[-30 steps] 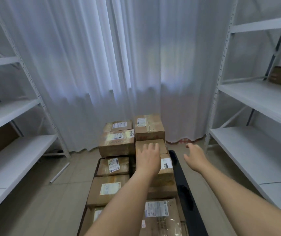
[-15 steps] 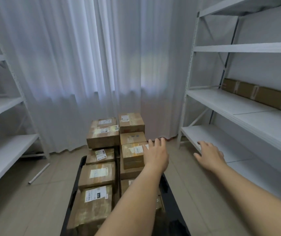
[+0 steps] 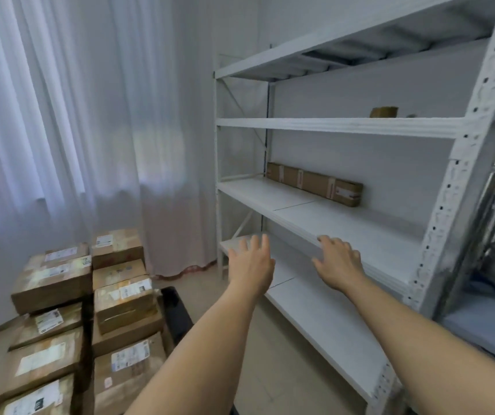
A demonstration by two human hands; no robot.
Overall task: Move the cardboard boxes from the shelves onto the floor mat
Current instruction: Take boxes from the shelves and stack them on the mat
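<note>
Hands now off the stacked boxes [image 3: 120, 298]: left hand [image 3: 250, 266] & right hand [image 3: 337, 263] both spread, empty, swung toward shelf w/ long cardboard box [image 3: 313, 183], prob next pick.

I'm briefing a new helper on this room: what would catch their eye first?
Two bare hands, left and right, reach open toward the white shelving on the right. A long cardboard box lies at the back of its middle shelf. Lower left, labelled boxes sit stacked on the floor mat.

Soft daylight through curtains [image 3: 75, 130], wide-angle edge warping, slight blur
</note>
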